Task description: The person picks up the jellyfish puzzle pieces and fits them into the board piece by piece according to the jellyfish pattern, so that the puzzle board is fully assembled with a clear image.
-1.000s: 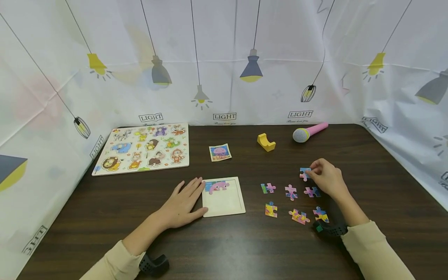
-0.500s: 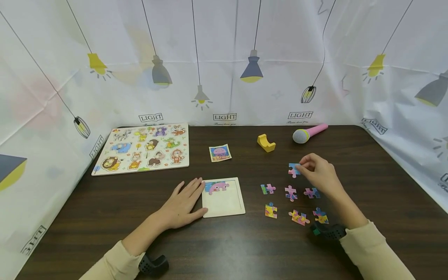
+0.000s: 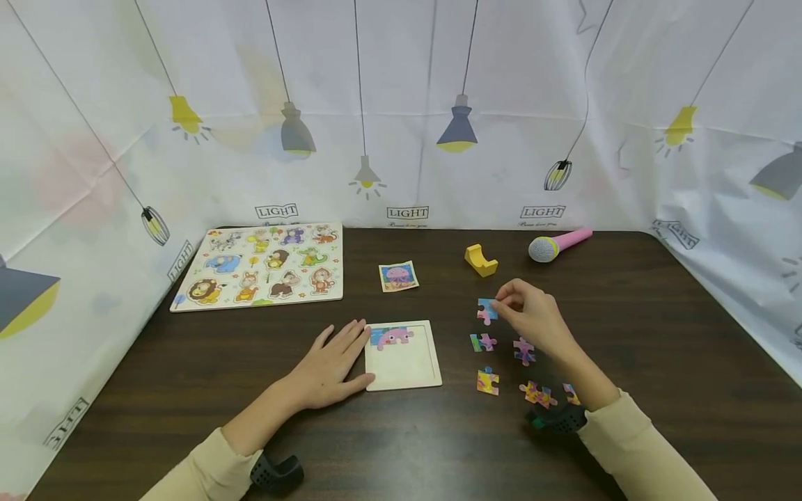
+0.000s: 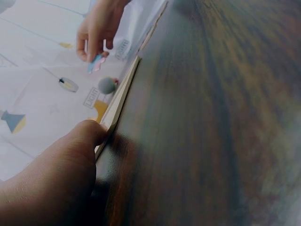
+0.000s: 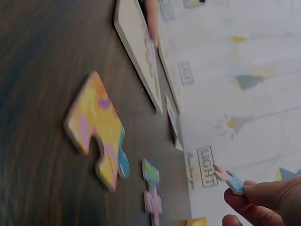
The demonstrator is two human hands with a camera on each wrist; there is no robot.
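My right hand [image 3: 532, 316] pinches a blue and pink jigsaw piece [image 3: 486, 310] between thumb and fingertip, held above the table in the right wrist view. My left hand [image 3: 328, 369] lies with straight fingers along the left edge of a pale wooden puzzle tray [image 3: 404, 369], thumb at its side. In the tray's upper left corner sit joined pieces [image 3: 391, 337] showing a pink figure on blue. Between tray and right arm lie several loose pieces, among them a green and pink piece [image 3: 483, 342] and a yellow piece [image 5: 99, 127]. The right forearm partly covers others.
An animal puzzle board [image 3: 263, 268] lies at the back left. Behind the tray is a small picture card [image 3: 397, 276]. A yellow curved block [image 3: 480, 260] and a pink toy microphone [image 3: 560, 245] lie at the back, before the white printed cloth [image 3: 401, 125].
My right hand has moved left with the blue and pink piece, from over the right side of the loose pieces toward the tray. The left hand stays at the tray.
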